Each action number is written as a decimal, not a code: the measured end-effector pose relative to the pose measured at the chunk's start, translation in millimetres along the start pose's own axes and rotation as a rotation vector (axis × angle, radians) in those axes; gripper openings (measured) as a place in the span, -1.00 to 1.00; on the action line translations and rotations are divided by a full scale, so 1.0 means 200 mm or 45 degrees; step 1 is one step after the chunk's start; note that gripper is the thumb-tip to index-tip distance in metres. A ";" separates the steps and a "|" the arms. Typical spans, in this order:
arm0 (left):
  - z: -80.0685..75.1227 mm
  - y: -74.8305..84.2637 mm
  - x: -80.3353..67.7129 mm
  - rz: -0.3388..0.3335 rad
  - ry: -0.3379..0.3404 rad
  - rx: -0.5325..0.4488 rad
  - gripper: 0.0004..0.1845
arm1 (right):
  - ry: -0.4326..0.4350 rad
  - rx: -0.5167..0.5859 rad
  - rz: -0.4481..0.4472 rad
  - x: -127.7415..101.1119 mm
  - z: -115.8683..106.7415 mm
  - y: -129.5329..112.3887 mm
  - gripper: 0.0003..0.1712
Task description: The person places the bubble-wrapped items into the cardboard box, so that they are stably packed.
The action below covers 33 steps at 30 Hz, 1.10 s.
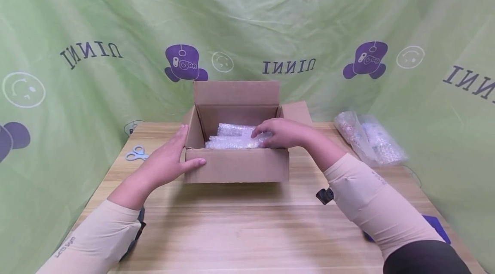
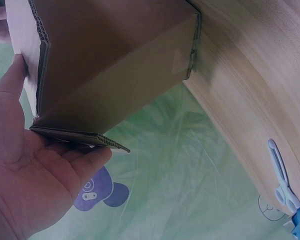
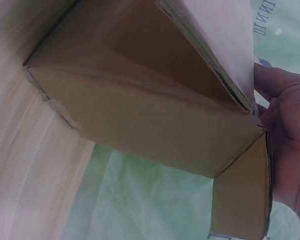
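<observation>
An unsealed cardboard box [image 1: 236, 165] stands on the table with its flaps folded outward. Inside lie bubble-wrapped packages [image 1: 228, 142]. My left hand [image 1: 164, 160] rests at the box's front left corner, its thumb on the front flap and its straight fingers along the left flap [image 2: 75, 136]. Reaching in over the right side, my right hand [image 1: 284, 132] has its fingers bent over the bubble wrap, with thumb and fingers on either side of it. In the right wrist view the box wall [image 3: 140, 125] hides the fingertips of the right hand [image 3: 290, 130].
Light blue scissors [image 1: 136, 153] lie left of the box. More bubble-wrapped packages [image 1: 369, 138] are at the table's back right. A blue object [image 1: 437, 227] shows partly behind the right sleeve. A green printed curtain [image 1: 239, 20] hangs behind the wooden table [image 1: 239, 231].
</observation>
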<state>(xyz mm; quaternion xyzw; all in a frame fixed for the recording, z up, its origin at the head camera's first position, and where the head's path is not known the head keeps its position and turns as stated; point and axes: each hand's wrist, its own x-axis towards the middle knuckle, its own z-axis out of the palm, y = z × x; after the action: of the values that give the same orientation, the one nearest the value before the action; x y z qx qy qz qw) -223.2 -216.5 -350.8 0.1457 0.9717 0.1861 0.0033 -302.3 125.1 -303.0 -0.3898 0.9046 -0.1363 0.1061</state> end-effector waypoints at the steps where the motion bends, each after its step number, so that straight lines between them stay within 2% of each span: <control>1: 0.00 0.00 0.00 -0.001 -0.001 -0.002 0.27 | -0.008 -0.019 -0.004 0.00 0.00 0.00 -0.63; 6: 0.00 0.00 0.00 0.002 -0.001 -0.002 0.27 | -0.030 -0.049 -0.006 -0.01 0.00 0.00 -0.63; 9: 0.00 0.00 0.00 0.007 0.000 0.000 0.27 | 0.006 0.003 -0.002 -0.02 0.00 0.01 -0.63; 15: 0.00 0.00 0.00 0.005 0.004 -0.001 0.27 | 0.178 0.150 0.019 -0.04 -0.03 0.03 -0.64; 22: 0.00 0.00 -0.01 -0.002 -0.003 -0.002 0.27 | 0.406 0.280 0.037 -0.14 -0.12 0.08 -0.59; 27: 0.00 0.00 -0.01 -0.004 -0.006 -0.006 0.27 | 0.625 0.342 0.170 -0.24 -0.20 0.16 -0.48; 30: 0.00 0.00 -0.01 -0.006 -0.006 -0.008 0.27 | 0.769 0.378 0.289 -0.30 -0.24 0.24 -0.41; 33: 0.00 0.00 -0.01 -0.007 -0.009 -0.010 0.27 | 0.860 0.402 0.429 -0.37 -0.26 0.33 -0.30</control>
<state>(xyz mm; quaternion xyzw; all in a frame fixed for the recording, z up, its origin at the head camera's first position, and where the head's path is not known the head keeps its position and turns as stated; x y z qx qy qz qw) -221.9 -216.3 -350.1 0.1435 0.9713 0.1895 0.0077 -312.5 231.4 -268.7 -0.1483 0.9077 -0.3746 -0.1174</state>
